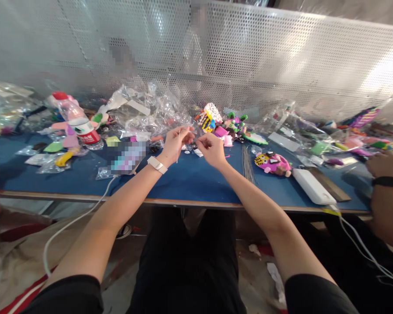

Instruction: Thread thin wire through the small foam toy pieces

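Both hands work close together over the blue bench (190, 183): the left hand (176, 141) is pinched shut on a thin needle (178, 150) that hangs down from its fingers, and the right hand (211, 148) is pinched on a small white piece (198, 151), too small to identify. Steady work here likely calls for resting the wrists low and keeping the fingertips nearly touching. The piece lies at about nine o'clock from the right hand and three o'clock from the left, between them.

Beside the bottle (80, 122), a blurred patch (128, 158) hides something; whatever the hands pinch is too small to tell.
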Demonstrator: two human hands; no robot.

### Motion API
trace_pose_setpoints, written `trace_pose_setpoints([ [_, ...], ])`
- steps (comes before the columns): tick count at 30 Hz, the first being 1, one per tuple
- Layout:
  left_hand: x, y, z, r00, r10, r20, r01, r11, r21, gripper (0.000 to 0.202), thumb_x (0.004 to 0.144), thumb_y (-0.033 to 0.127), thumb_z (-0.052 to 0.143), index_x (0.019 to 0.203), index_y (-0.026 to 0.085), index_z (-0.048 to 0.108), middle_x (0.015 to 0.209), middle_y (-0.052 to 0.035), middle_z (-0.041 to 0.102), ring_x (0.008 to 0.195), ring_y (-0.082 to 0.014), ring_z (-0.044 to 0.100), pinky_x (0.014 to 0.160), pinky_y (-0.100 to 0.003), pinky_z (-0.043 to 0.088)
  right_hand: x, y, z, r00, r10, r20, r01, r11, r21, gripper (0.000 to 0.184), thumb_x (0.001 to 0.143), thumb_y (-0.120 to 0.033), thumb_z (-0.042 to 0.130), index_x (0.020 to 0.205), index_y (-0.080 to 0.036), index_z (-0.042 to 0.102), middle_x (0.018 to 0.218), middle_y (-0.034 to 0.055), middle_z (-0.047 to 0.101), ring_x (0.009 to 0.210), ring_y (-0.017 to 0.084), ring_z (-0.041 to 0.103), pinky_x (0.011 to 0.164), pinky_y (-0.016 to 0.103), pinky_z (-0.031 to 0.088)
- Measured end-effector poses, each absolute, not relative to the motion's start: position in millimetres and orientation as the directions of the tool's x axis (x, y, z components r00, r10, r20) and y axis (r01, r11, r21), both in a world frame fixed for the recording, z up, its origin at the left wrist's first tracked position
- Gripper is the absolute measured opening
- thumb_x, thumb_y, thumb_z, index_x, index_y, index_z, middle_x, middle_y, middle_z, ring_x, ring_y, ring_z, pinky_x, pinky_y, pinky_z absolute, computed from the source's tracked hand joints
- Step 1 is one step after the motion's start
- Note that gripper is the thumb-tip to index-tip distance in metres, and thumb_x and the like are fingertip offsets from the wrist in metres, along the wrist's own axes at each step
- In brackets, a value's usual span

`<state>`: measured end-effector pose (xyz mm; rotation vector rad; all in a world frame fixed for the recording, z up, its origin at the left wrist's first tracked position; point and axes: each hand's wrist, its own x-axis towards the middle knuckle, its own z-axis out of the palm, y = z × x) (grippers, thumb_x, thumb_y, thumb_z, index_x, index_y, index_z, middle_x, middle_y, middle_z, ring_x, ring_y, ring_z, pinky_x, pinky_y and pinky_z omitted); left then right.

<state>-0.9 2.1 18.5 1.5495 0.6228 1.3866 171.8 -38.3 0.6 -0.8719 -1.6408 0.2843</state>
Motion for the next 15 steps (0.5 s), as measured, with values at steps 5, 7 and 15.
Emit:
trace_pose_setpoints([
  [5, -6, -9, 23, 0.245, 0.628, 0.738, 0.044, -0.768, 0.639, 0.037, 0.097, 0.054, 0.075, 0.116, 0.022, 0.069, 0.103, -0.0085, 0.08, 0.098, -0.021, 0.077, 0.09, -0.036, 0.06, 170, -27, -4, 0.135, 0.86, 0.492, -0.026, 0.499, -0.866, 0.036, 0.087, -0.055, 0.078, 0.081, -0.024, 0.061, 0.059, -0.0071, 0.049, 0.045, 0.009, 0.042, 0.045, 0.026, 0.04],
  [7, -7, -13, 24, 0.285, 0.525, 0.802, 0.151, -0.851, 0.503, 0.028, 0.101, 0.049, 0.071, 0.108, 0.022, 0.074, 0.106, -0.008, 0.081, 0.099, -0.0209, 0.076, 0.093, -0.038, 0.059, 170, -26, -4, 0.127, 0.888, 0.441, -0.128, 0.456, -0.881, 0.042, 0.083, -0.06, 0.082, 0.08, -0.025, 0.06, 0.054, -0.0096, 0.043, 0.043, 0.008, 0.038, 0.044, 0.025, 0.04],
  [15, -9, -7, 18, 0.336, 0.367, 0.867, 0.299, -0.915, 0.272, 0.026, 0.106, 0.042, 0.065, 0.11, 0.022, 0.081, 0.114, -0.0087, 0.08, 0.109, -0.0229, 0.075, 0.102, -0.044, 0.059, 170, -28, -4, 0.109, 0.867, 0.486, -0.095, 0.496, -0.863, 0.046, 0.08, -0.062, 0.085, 0.079, -0.024, 0.06, 0.061, -0.0075, 0.05, 0.045, 0.006, 0.041, 0.044, 0.024, 0.038],
])
